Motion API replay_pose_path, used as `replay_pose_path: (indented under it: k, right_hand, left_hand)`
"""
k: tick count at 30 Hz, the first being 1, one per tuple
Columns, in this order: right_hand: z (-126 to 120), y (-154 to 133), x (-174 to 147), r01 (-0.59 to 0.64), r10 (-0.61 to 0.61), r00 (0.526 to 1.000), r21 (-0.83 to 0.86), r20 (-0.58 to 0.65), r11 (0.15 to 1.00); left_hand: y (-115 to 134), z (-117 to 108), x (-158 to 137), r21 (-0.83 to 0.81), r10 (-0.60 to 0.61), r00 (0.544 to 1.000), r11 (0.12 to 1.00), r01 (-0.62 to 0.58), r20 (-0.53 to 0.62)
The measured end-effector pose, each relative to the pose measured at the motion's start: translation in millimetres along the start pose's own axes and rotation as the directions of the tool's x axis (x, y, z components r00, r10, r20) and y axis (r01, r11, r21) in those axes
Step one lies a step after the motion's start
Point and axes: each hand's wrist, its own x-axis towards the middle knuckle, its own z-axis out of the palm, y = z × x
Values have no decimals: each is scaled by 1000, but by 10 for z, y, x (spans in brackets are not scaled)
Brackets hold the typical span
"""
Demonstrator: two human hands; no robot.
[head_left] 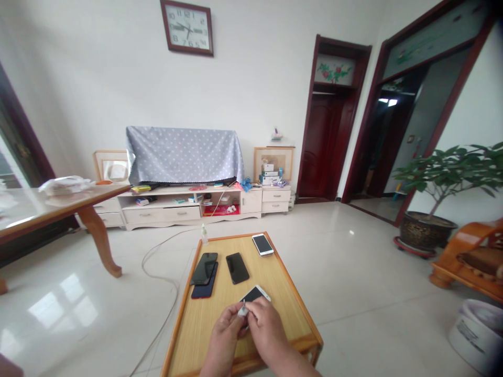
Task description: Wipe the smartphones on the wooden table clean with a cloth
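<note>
My left hand [226, 331] and my right hand [267, 325] meet over the near part of a small wooden table [220, 314]. Between their closed fingertips is a small white object [243, 311] with a thin tip pointing up; its kind is too small to make out. Just beyond my fingers lies a white-framed phone [255, 293], partly covered by the hands. Farther off are a black phone [237, 268] and, to its left, a dark phone [204, 268] overlapping a blue phone with a red edge [206, 289]. A white phone [262, 244] rests near the far right corner.
A small clear bottle with a green top [204, 234] stands at the table's far left corner. A cable [172, 309] runs over the floor at left. Around are a larger table [94, 201], a TV cabinet [168, 213], a potted plant [424, 230] and a white bucket [477, 335].
</note>
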Motion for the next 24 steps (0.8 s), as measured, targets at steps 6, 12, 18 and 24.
replay_pose_path:
  k: [6,12,18,24]
  right_hand:
    - [-49,248,138,-183,216,974,327,-69,927]
    - [-240,622,269,-355,460,877,457,-140,816]
    - [-300,810,313,-390,486,864,437,-132,811]
    - [-224,765,293,-371,436,895,380,-98,847]
  left_hand:
    - [-89,-81,98,230,79,997,970,-78,5]
    - [-97,-351,176,849,357,934,501,-165,-29]
    - [-112,-355,174,980,256,967,190,-59,8]
    - [-143,-319,183,988,256,966,144,-63,24]
